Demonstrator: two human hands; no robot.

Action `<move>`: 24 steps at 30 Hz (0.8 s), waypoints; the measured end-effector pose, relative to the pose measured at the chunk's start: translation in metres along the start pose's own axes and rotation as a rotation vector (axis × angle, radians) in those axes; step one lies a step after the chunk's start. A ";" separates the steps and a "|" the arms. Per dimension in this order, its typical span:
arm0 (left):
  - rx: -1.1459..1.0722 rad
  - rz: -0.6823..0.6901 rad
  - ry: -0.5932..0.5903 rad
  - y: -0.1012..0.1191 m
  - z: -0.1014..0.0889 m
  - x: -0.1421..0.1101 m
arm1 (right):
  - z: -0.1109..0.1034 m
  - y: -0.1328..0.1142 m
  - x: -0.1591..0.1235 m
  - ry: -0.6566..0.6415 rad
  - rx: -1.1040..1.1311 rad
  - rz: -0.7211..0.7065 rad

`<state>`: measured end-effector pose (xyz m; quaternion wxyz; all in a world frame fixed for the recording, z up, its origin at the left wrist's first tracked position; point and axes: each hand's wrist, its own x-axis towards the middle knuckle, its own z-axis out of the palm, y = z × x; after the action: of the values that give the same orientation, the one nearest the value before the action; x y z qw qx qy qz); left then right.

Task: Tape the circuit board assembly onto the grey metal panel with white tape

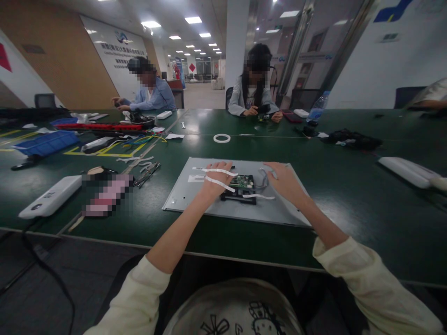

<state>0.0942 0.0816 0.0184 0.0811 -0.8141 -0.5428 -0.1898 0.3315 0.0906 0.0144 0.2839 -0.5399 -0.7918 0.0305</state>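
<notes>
Tabletop (356, 181) bears a grey panel (186, 196); both forearms (183, 228) reach over it, angled inward. The left hand (218, 177) lies palm-down, left of the panel's circuit board (246, 180); the right hand (280, 179) bends beside grey cables (261, 181). Whether their fingers grip, I cannot tell. White strips (220, 184) cross the left hand.

One head-height view, forward and down over the near green table (349, 186), distance seemingly soft

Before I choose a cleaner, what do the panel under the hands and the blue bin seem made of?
Panel: probably sheet metal, satin grey, judging by its soft sheen and thin edge, though plastic is possible. Blue bin: likely plastic, matte, given its uniform opaque walls.
</notes>
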 end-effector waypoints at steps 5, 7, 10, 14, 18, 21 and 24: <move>0.014 0.080 0.080 0.004 0.001 0.000 | 0.008 -0.032 -0.005 -0.050 0.478 0.099; 0.023 0.104 0.093 0.005 0.003 0.000 | 0.012 -0.042 -0.006 -0.130 0.642 0.143; 0.028 0.111 0.085 0.008 0.005 -0.001 | 0.018 -0.053 -0.005 -0.205 0.704 0.145; 0.016 0.129 0.057 0.013 0.008 -0.001 | 0.023 -0.063 -0.004 -0.281 0.704 0.131; 0.018 0.126 0.071 0.012 0.011 0.000 | 0.021 -0.066 -0.001 -0.318 0.832 0.168; 0.013 0.080 0.082 0.004 0.011 0.002 | 0.013 -0.063 0.001 -0.248 0.915 0.233; -0.029 -0.046 0.084 -0.009 0.008 0.006 | 0.005 -0.053 0.004 -0.127 0.965 0.281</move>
<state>0.0900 0.0926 0.0125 0.0876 -0.7938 -0.5547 -0.2337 0.2841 0.0731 0.0307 0.4456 -0.4459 -0.6227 0.4635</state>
